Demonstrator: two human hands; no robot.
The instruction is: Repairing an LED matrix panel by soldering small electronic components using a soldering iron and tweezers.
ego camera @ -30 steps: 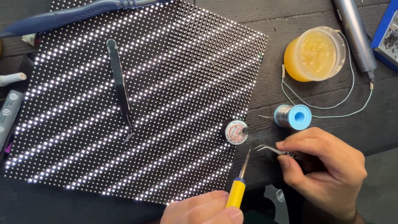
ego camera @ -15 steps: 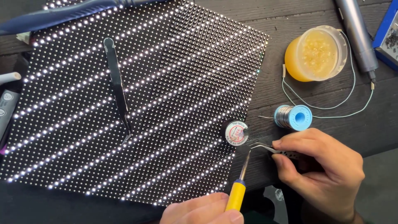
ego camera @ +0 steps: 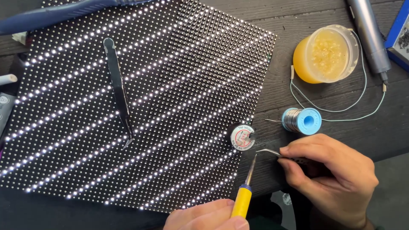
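The left hand (ego camera: 208,216) grips a yellow-handled soldering iron (ego camera: 244,191), its tip pointing up and away from the hand. The right hand (ego camera: 330,179) pinches bent silver tweezers (ego camera: 272,152), whose tip sits just beside the iron's tip. Just beyond both tips lies 1 small round tin (ego camera: 243,137) on the edge of the lit LED panel (ego camera: 140,106). Past the right hand's knuckles stands a blue solder spool (ego camera: 303,121).
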